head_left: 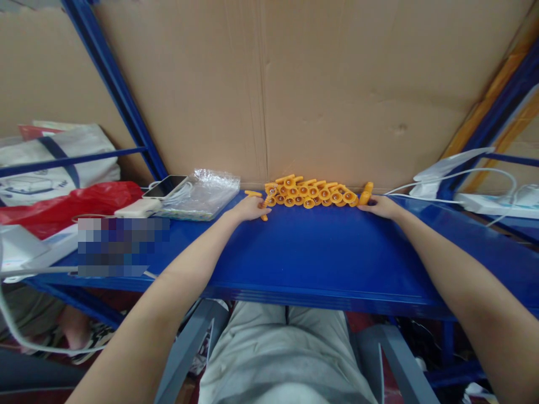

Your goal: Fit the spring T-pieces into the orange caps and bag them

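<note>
here, nearest the camera, both forearms run forward over the blue tabletop (320, 252) and converge on a single target at its far edge. the left hand (248, 209) lies palm down at the left end of the stack of orange plastic pieces (309, 193). its fingers curl loosely around one loose orange piece (264, 213), which shows just beyond the fingertips and touches the stack's end; how firm the grip is cannot be told at this size. the right hand (381, 206) lies at the opposite end, fingers narrowed onto an upright orange piece (366, 193) that stands just beside the last piece of the row.

the stack's long axis runs left to right, parallel to the tabletop's far edge and square to both forearms. the row therefore lies between the two hands, inward from each: to the right of the left hand, to the left of the right hand. neither hand is clearly nearer; each touches or nearly touches its own end.

behind the row, a cardboard wall (337, 95) stands upright, with the pieces just in front of it. one more orange piece (253, 193) lies apart, just beyond the left hand.

farther left sit a clear plastic bag (206, 193) and a phone (165, 186). far right, a white power strip (492, 205) rests well apart.
</note>
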A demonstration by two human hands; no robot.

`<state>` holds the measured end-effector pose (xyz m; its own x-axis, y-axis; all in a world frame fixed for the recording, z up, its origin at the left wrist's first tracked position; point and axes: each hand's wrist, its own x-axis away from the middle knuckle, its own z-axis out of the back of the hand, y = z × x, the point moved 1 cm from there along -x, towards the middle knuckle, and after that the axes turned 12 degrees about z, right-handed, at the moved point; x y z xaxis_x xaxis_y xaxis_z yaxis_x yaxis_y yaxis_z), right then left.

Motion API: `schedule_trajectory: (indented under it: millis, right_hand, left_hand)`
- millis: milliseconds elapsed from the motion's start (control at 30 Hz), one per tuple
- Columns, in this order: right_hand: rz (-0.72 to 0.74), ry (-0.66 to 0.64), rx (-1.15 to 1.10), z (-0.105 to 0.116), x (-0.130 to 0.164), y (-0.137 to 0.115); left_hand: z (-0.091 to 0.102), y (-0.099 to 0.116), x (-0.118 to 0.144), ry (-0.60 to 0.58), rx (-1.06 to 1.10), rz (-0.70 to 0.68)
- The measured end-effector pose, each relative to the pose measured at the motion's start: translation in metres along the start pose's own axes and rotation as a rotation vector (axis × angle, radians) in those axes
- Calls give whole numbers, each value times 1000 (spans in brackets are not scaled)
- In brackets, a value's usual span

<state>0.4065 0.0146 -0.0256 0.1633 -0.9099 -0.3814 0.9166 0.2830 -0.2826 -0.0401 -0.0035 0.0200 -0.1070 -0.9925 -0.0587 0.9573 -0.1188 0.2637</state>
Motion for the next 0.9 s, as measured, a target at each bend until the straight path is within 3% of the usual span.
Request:
schedule_trajectory:
  millis: [100, 233, 367, 600, 767, 900]
  right_hand:
    - [-127, -23, 1, 8, 0, -8]
    - [-171, 95, 158, 20, 2, -14]
    - [-75, 170, 150, 28, 4, -23]
    - [145, 260, -251, 31, -4, -61]
    - [262, 229, -508, 17, -6, -99]
    - [350, 179, -471, 5, -3, -124]
  left_hand:
    - [-2, -1, -2, 39, 28, -21]
    - [-5, -2, -5, 66, 87, -62]
    - [-6, 0, -5, 147, 117, -122]
    - [-7, 5, -3, 199, 94, -152]
    - [-11, 9, -3, 179, 142, -207]
    - [-13, 11, -2, 165, 228, -242]
